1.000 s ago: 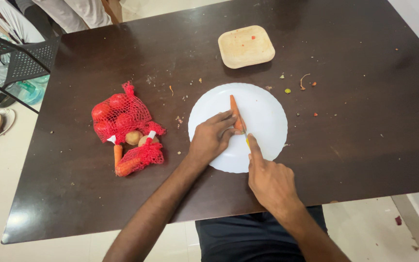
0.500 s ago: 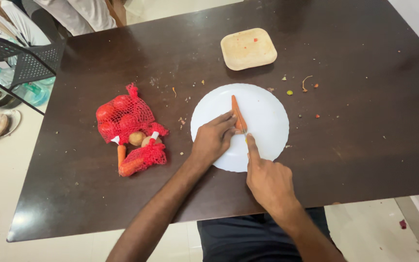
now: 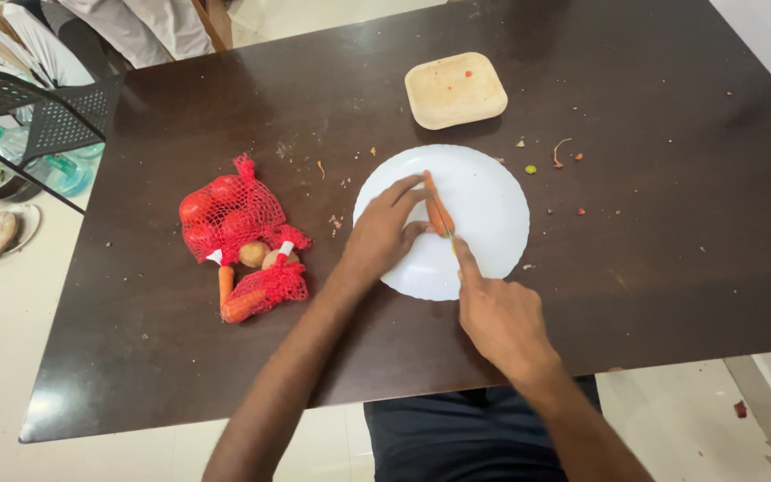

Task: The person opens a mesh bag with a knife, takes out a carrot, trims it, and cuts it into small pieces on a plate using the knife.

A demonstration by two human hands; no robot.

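Dark wooden surface (image 3: 653, 268), a carrot held down on a white plate (image 3: 493, 192).

Head view: the left hand (image 3: 377, 236) pins the carrot (image 3: 437, 210) on the plate, its fingers now stretched further up the carrot than a moment ago. The right hand (image 3: 497, 317) stays clenched on a small knife (image 3: 453, 243), forefinger along it, blade at the carrot's near end. A red net bag of vegetables (image 3: 238, 232) and a square tan dish (image 3: 455, 89) lie where they were.

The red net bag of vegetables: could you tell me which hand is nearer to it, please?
Left. The left hand rests on the white plate, just right of the red net bag; the right hand lies farther right, beyond the plate's near edge.
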